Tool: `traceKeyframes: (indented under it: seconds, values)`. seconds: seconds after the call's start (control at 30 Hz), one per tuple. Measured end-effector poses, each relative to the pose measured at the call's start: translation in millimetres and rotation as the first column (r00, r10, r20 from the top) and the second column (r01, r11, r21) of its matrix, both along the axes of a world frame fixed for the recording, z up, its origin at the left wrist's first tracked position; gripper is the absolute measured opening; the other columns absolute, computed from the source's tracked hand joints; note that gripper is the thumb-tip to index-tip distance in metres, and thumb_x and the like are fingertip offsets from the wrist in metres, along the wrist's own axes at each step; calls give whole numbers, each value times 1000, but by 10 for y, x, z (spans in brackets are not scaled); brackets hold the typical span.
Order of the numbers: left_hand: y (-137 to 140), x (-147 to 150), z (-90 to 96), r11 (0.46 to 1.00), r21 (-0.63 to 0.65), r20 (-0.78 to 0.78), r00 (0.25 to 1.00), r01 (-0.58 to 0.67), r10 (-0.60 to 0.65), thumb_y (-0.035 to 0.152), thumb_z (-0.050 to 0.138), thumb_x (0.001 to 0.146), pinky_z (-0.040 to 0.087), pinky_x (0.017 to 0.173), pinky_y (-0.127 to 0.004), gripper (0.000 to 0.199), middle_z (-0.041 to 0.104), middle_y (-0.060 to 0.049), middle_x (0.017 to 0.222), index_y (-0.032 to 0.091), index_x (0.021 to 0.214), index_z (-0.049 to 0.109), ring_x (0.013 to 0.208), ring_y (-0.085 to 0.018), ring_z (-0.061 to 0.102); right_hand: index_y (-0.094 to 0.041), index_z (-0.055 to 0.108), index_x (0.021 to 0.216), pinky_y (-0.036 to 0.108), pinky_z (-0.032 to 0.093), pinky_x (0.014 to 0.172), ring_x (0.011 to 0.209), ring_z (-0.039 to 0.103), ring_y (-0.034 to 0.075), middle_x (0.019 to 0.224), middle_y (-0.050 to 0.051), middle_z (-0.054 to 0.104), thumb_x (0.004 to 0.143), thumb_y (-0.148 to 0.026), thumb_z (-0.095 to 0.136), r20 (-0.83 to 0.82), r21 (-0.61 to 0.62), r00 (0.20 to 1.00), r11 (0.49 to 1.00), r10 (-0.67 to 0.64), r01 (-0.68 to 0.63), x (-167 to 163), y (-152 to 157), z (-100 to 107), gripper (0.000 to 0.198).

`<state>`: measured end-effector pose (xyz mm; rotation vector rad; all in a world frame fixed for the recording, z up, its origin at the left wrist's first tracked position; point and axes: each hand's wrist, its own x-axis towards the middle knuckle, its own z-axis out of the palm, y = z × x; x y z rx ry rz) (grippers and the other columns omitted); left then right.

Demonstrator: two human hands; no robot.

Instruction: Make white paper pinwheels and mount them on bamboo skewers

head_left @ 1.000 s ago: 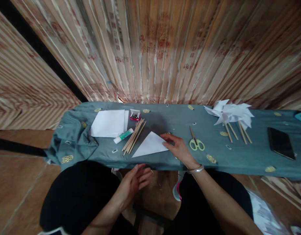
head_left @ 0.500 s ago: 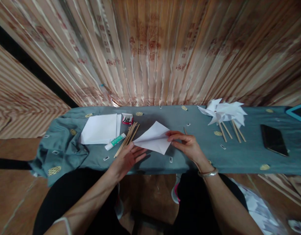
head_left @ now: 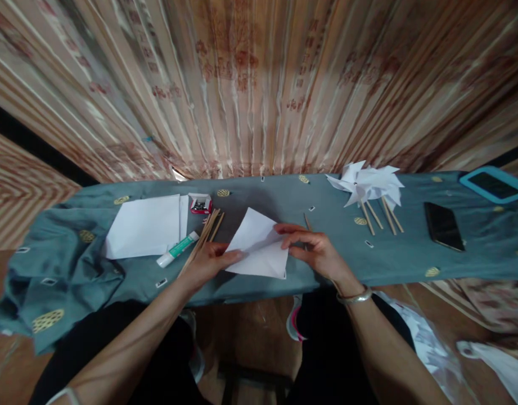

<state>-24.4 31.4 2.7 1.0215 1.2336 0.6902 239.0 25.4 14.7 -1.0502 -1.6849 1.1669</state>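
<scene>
Both hands (head_left: 210, 261) (head_left: 318, 250) hold a creased white sheet (head_left: 259, 261) over the cloth (head_left: 381, 264), wooden sticks (head_left: 206, 230) near the left one

The cloth-covered table (head_left: 279, 194) carries, from left to right, papers (head_left: 144, 226), a glue stick (head_left: 177, 249), an open box (head_left: 200, 204), sticks (head_left: 205, 233) and partly hidden scissors (head_left: 307, 221). Farther right lie pinwheels (head_left: 370, 184), a phone (head_left: 444, 226) and a tablet (head_left: 495, 184).

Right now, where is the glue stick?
In the head view, the glue stick lies left of centre, between the paper stack and the loose sticks.
</scene>
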Motion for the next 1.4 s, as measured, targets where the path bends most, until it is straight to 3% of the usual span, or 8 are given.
traceKeyframes:
  seconds: [0.27,0.53,0.63,0.77,0.9,0.97,1.13,1.4]
  values:
    - [21,24,-124,992,-48,29,993,-117,118,48,73,65,41,55,-25,40,70,-7,66,10,76,72,58,-18,59,-26,71,94,57,25,113,123,57,24,127,3,65,84,-7,47,408,126,913,990,10,-67,13,14,-188,32]
    - [-58,97,-127,974,191,-276,959,119,-63,50,55,82,39,53,-27,43,61,-3,56,15,62,66,56,-20,57,-18,65,114,47,44,103,119,58,26,127,13,63,94,-29,51,609,334,781,938,-138,-95,-253,-91,-240,27]
    - [-49,40,-92,857,400,-550,833,326,-59,40,49,90,45,63,-30,38,63,-5,67,16,66,66,65,-21,60,-13,59,124,49,43,105,124,52,30,132,18,58,90,-40,57,676,374,715,919,-177,-126,-363,-137,-320,44]
    - [-58,-33,-26,578,623,-732,654,527,193,26,50,91,45,94,-44,28,64,-14,109,12,111,64,106,-30,57,-12,54,131,53,42,105,127,49,33,139,21,50,89,-45,57,720,405,660,902,-215,-148,-414,-162,-426,53]
    - [-141,36,-93,352,623,-774,616,699,146,16,46,93,41,103,-46,37,61,-12,126,15,130,52,124,-28,48,-12,51,134,53,41,106,130,46,33,142,21,47,91,-44,54,736,407,643,898,-212,-169,-419,-162,-439,54]
    - [-181,104,-190,309,583,-801,596,752,59,17,47,93,38,108,-46,33,60,-12,130,13,126,54,131,-27,44,-11,51,134,53,41,107,130,46,34,142,21,47,91,-43,53,750,401,628,897,-207,-184,-417,-157,-430,53]
    - [-211,188,-392,373,523,-834,551,766,38,25,54,92,34,111,-47,37,56,-15,137,11,126,54,135,-29,42,-10,55,130,55,44,103,127,48,36,138,23,51,90,-42,56,772,401,599,895,-214,-197,-407,-144,-435,52]
    - [-248,223,-386,417,472,-858,513,777,16,30,55,92,31,112,-46,42,53,-16,140,11,129,52,135,-29,42,-9,57,127,54,45,101,125,50,36,137,24,52,88,-39,59,768,418,600,885,-225,-203,-376,-73,-489,49]
